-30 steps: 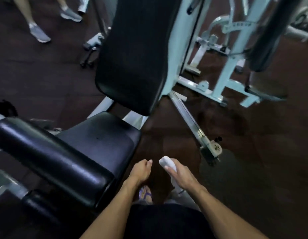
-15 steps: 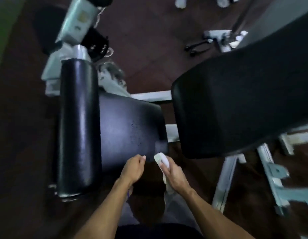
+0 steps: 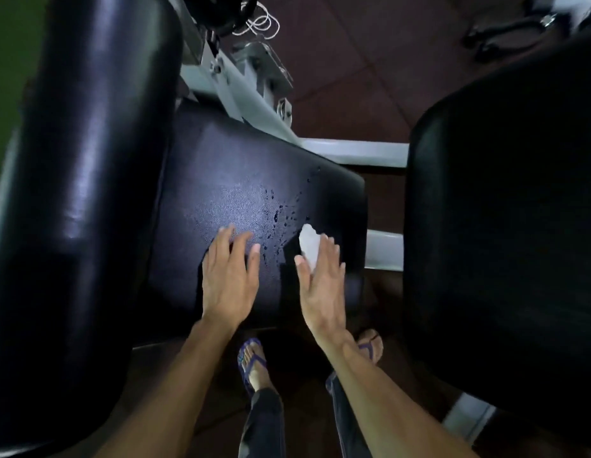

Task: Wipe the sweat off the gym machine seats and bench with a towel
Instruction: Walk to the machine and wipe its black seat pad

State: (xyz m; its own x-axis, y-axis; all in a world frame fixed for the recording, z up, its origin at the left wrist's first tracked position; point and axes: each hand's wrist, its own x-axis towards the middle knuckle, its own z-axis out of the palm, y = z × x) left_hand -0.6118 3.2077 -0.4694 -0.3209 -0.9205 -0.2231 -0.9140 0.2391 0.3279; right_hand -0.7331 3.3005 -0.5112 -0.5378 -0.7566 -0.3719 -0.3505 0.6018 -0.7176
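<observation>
A black padded machine seat (image 3: 241, 180) fills the middle of the head view, with small drops of sweat (image 3: 281, 213) scattered across its right half. My left hand (image 3: 229, 279) rests flat on the seat's near part, fingers spread and holding nothing. My right hand (image 3: 322, 285) lies on the seat's right side and presses a small white towel (image 3: 309, 246) against the pad. Only the towel's far end shows past my fingers. A black back pad (image 3: 505, 226) stands to the right of the seat.
A long black roller pad (image 3: 86, 193) runs along the seat's left side. The pale metal frame (image 3: 350, 153) crosses behind and to the right of the seat. My feet in sandals (image 3: 253, 361) stand on the dark red floor (image 3: 347, 51) below the seat's near edge.
My view has dropped closer over the seat. Both hands moved forward from the seat's near edge onto the pad; the left opened flat and the right brought the towel down onto it.
</observation>
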